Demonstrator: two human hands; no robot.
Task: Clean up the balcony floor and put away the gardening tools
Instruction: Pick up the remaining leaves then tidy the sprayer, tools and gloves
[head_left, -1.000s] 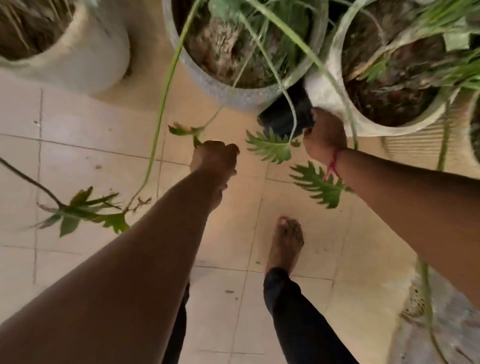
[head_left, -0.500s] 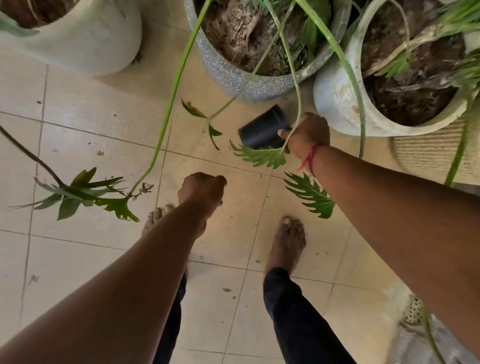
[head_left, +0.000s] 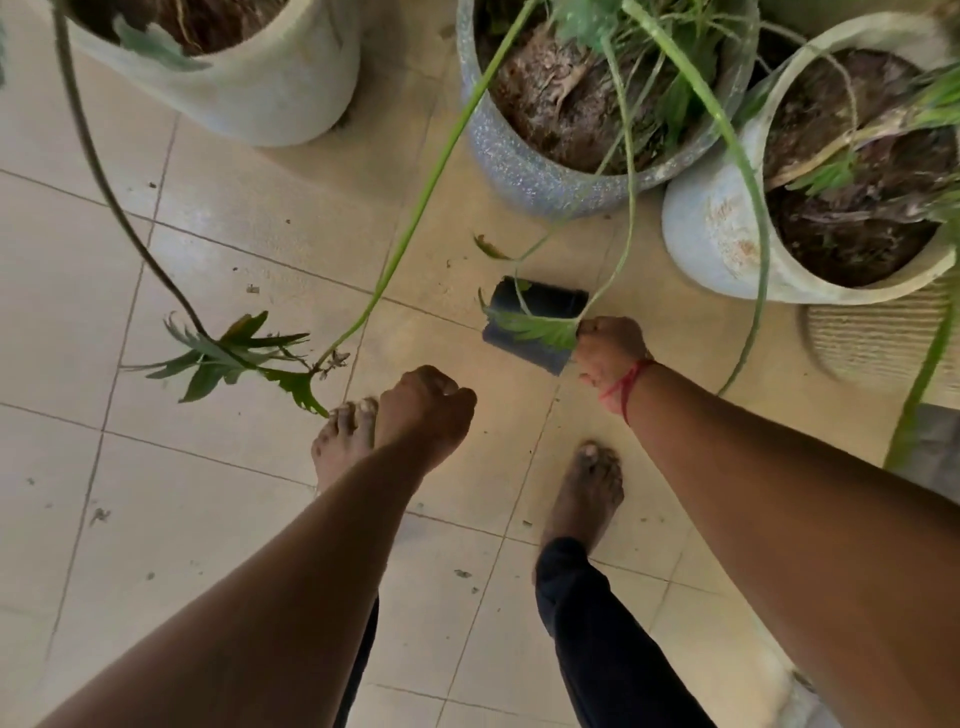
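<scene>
While both arms reach down over the tiled floor (head_left: 218, 545), the R hand (head_left: 608, 348) has its fingers curled tight on one end of a small black pot (head_left: 540, 306), gripping it w/ knuckles up. The pot's tipped on its side, just in front of the speckled grey planter (head_left: 514, 161) and ahead of the bare feet; can't tell if it touches the tiles. A green leaf (head_left: 535, 328) droops across the pot, right by the R fingers. Red thread (head_left: 623, 387) round the R wrist. The L hand (head_left: 423, 410) is balled into a fist, fingers fully tucked in, nothing visible in it, hanging over the toes of the L foot (head_left: 337, 452). The R foot (head_left: 587, 488) stands apart, below the pot, w/ a dark trouser leg (head_left: 597, 634) behind it. A white planter (head_left: 249, 98) sits top left, and another white planter (head_left: 711, 234) top right touches the grey one; both hold soil. A woven basket (head_left: 872, 343) is at the right edge, just beside it. A long green stem (head_left: 415, 213) runs from the grey planter down to a leaf cluster (head_left: 234, 353) near the L toes. Small specks of debris (head_left: 98, 515) dot the tiles.
</scene>
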